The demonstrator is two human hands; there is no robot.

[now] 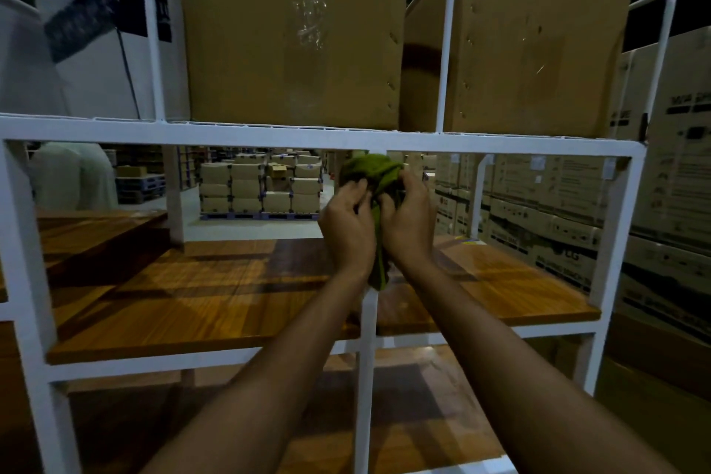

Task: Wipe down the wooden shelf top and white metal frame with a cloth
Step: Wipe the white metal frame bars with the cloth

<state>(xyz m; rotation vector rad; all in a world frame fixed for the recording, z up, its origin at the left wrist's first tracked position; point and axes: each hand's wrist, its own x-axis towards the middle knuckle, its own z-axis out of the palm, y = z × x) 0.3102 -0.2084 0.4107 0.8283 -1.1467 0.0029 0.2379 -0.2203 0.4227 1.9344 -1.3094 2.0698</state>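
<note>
Item: green cloth (371, 173). I am holding it bunched up between both hands, raised above the wooden shelf top (192, 296) and just under the upper rail of the white metal frame (269, 137). A tail of it is hanging down between my wrists, in front of the frame's central upright.

Left hand (348, 223): fingers are curling round the left side of the bundle.

Right hand (408, 219): fingers are curling over the right side, gripping it; the two hands are sitting close together.

Upper tier: two large cardboard boxes, one (292, 31) left of centre and one (515, 50) to its right, are standing on the wire deck above the rail; a white carton (88, 31) is leaning at far left.

Lower shelf (404, 416): a second wooden board is lying beneath my forearms.

Background: stacked printed cartons (558, 212) are lining the right side; palletised boxes (261, 185) are showing through the frame on the floor beyond.
</note>
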